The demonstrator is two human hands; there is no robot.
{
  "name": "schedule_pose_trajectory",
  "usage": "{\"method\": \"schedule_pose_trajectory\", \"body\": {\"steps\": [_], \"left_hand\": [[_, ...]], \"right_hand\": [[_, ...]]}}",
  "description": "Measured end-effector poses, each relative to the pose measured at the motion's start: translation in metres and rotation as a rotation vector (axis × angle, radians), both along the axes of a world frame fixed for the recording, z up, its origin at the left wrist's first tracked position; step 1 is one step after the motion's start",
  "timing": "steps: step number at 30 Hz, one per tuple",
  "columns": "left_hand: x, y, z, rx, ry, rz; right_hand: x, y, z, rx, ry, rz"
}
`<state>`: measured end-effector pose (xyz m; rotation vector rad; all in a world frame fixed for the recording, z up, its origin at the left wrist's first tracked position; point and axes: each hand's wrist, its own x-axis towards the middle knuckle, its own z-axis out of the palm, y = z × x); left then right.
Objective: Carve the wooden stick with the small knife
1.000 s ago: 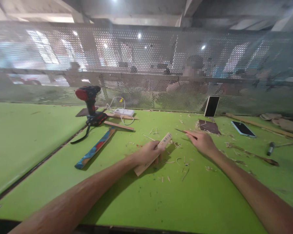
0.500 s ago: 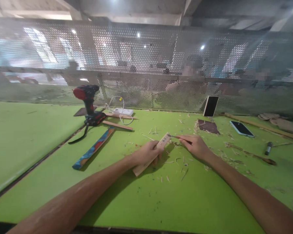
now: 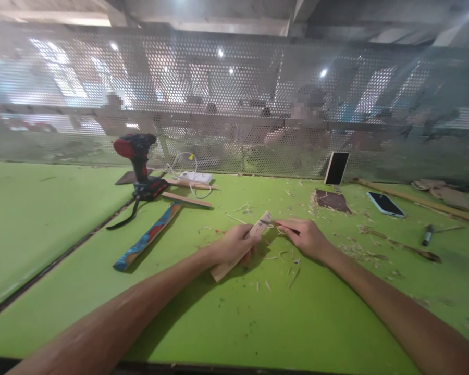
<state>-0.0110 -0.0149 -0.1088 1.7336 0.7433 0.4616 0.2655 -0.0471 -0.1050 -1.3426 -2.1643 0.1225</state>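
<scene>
My left hand (image 3: 234,245) is wrapped around a flat strip of pale wood (image 3: 223,271), which slants up and away to the right with dark marks near its far end. In my right hand (image 3: 308,239) is a slim carving knife (image 3: 280,222), its handle partly hidden by the fingers. The thin dark blade lies across the far end of the wood and appears to touch it. Thin curled wood shavings (image 3: 283,256) are scattered on the green table (image 3: 289,323) below and around both hands.
A red and black cordless drill (image 3: 140,166) stands at back left, near a painted wood strip (image 3: 148,237) and a white power strip (image 3: 195,178). Toward the right are a brown sheet (image 3: 332,201), two phones (image 3: 386,203), a marker (image 3: 427,235) and a wooden spoon (image 3: 428,254). Perforated metal panel (image 3: 234,135) closes the back.
My right hand has shifted slightly left, and the knife blade now lies farther over the wood's end. The left hand keeps its grip on the strip. The whole view has shifted slightly.
</scene>
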Motion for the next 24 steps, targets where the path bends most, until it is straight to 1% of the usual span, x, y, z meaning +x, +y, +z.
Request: {"method": "schedule_pose_trajectory", "body": {"steps": [2,7,12,14,18,24], "left_hand": [[-0.0002,0.0005,0.0002,0.002,0.012,0.008],[-0.0010,-0.0002,0.0031,0.031,0.043,0.021],[-0.0024,-0.0019,0.0053,0.015,0.039,0.019],[-0.0029,-0.0013,0.0039,0.018,0.042,0.011],[-0.0029,0.0001,0.0014,0.007,0.015,-0.008],[-0.0019,-0.0022,0.0064,0.041,0.043,0.005]], "right_hand": [[-0.0022,0.0002,0.0004,-0.002,-0.005,0.016],[0.0034,0.0019,0.0006,0.011,-0.012,-0.020],[0.0076,0.0023,0.0001,0.008,-0.028,-0.066],[0.0059,0.0018,-0.0003,-0.008,-0.027,-0.056],[0.0012,0.0010,-0.0006,0.019,-0.044,0.009],[0.0047,0.0031,-0.0013,0.034,-0.046,-0.033]]}}
